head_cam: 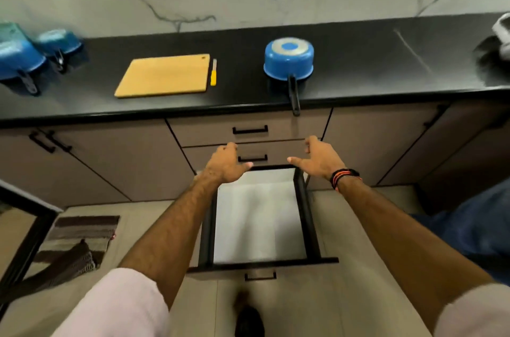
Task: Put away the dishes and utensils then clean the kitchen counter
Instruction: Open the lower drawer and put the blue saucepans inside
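Both arms reaching forward over an open bottom drawer (259,215), lined white and bare inside. Left hand (227,164) and right hand (317,160) hovering in front of the shut middle drawer (252,157), fingers loosely bent, each grip holding nothing. On the black worktop (358,60) above: an upturned blue saucepan (288,62), handle jutting past the edge; a wooden cutting board (164,75) with a yellow-handled knife (213,73) just beside its right edge; more blue pans (33,52) at far left, blurred.
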Demonstrator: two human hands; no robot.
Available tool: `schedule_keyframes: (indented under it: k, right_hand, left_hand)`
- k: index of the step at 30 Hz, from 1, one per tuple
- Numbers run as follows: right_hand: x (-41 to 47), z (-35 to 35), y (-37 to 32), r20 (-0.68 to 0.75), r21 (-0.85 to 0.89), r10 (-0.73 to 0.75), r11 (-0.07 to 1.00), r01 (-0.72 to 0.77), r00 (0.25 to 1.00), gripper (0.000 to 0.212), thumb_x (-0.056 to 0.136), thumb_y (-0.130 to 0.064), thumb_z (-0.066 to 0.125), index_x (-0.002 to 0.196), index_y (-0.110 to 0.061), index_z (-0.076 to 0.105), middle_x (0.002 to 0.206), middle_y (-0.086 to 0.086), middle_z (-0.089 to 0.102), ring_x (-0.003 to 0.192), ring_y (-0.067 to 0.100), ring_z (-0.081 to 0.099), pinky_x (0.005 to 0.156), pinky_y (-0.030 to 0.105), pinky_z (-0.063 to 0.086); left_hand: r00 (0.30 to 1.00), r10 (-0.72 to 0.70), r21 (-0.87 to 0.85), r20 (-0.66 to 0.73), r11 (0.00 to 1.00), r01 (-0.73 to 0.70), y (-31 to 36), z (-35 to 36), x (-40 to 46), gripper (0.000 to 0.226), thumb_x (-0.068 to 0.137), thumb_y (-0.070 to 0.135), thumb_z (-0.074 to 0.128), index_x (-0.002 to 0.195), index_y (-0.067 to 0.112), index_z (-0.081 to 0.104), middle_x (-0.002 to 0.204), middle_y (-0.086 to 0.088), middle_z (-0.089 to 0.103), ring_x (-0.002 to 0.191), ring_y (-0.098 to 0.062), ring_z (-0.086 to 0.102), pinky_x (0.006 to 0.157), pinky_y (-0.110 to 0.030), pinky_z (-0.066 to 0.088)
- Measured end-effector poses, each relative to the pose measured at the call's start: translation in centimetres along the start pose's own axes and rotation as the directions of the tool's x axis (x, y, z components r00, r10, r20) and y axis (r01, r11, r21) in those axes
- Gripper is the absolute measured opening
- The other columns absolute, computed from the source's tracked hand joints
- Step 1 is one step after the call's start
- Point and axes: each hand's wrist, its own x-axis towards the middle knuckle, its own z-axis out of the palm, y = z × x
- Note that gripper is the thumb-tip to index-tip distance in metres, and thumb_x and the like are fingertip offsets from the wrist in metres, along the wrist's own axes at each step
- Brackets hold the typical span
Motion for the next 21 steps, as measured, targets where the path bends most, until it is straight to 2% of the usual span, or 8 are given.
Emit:
schedule_keyframes:
  k: [5,9,13,18,21]
  right_hand:
    - [6.4,-3.3,-2.2,-0.087,-0.004,-0.012,1.0,0.011,0.996,0.072,0.084,-0.05,0.072,0.136,-0.009,0.043,0.128,0.011,0.06,0.116,0.028,0.058,0.098,0.042,0.051]
    - [12.1,-4.4,-3.5,-0.123,0.011,0.065,0.998,-0.064,0.99,0.061,0.085,-0.045,0.073,0.128,-0.009,0.048,0.12,0.009,0.063,0.11,0.027,0.06,0.093,0.041,0.052]
    - [17.6,-4.1,-4.0,-0.159,0.066,0.125,0.991,-0.116,0.979,0.058,0.084,-0.041,0.074,0.124,-0.007,0.051,0.118,0.009,0.06,0.108,0.025,0.058,0.089,0.037,0.05]
    - [23.0,-2.9,-4.0,-0.182,0.106,0.178,0.981,-0.161,0.967,0.065,0.083,-0.039,0.074,0.131,-0.005,0.047,0.13,0.012,0.051,0.12,0.029,0.051,0.099,0.039,0.047]
    - [25.8,-2.2,-4.0,-0.222,0.095,0.192,0.98,-0.174,0.956,0.066,0.084,-0.041,0.073,0.132,-0.005,0.046,0.131,0.013,0.049,0.121,0.029,0.049,0.098,0.038,0.045]
  left_hand:
    - [0.997,0.051,0.002,-0.06,0.999,-0.051,1.6,-4.8,7.7,0.075,0.088,0.046,0.067,0.146,0.008,0.035,0.148,-0.018,0.04,0.133,-0.031,0.045,0.108,-0.037,0.038]
    - [0.996,0.078,0.009,-0.04,0.997,-0.077,2.2,-6.7,14.8,0.074,0.089,0.044,0.067,0.145,0.008,0.037,0.145,-0.018,0.042,0.13,-0.031,0.047,0.107,-0.037,0.04]
    - [0.994,0.101,0.086,-0.034,0.991,-0.097,2.4,-6.8,21.3,0.074,0.088,0.047,0.066,0.145,0.011,0.037,0.145,-0.018,0.04,0.129,-0.033,0.046,0.109,-0.044,0.042]
    - [0.987,0.148,0.206,-0.056,0.969,-0.134,2.4,-5.7,27.3,0.075,0.09,0.05,0.062,0.149,0.015,0.032,0.155,-0.014,0.026,0.14,-0.034,0.031,0.114,-0.049,0.033]
    - [0.977,0.183,0.247,-0.112,0.957,-0.151,2.0,-4.8,30.6,0.075,0.093,0.057,0.052,0.151,0.016,0.028,0.16,-0.012,0.019,0.147,-0.031,0.019,0.118,-0.05,0.022]
